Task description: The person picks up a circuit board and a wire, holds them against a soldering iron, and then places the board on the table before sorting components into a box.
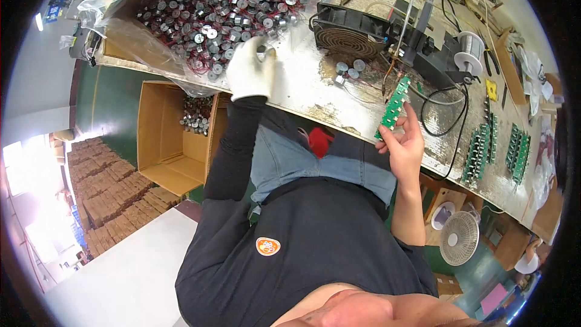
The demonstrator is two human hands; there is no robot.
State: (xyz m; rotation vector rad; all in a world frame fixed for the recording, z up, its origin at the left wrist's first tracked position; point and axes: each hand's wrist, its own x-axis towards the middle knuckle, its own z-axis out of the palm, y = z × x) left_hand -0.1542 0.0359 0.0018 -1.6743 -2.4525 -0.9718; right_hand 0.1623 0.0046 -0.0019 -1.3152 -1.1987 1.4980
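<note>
The right hand [407, 148] pinches the near end of a long, narrow green circuit board [394, 108] between its fingers. Pale, blocky parts [397, 102] line the board, which slants over the desk's [296, 82] near side, its far end near the soldering stand [408, 51]. At left, the white-gloved left hand [250, 71] curls its fingers beside heaped silver discs [242, 6]; I cannot tell whether they grip one.
</note>
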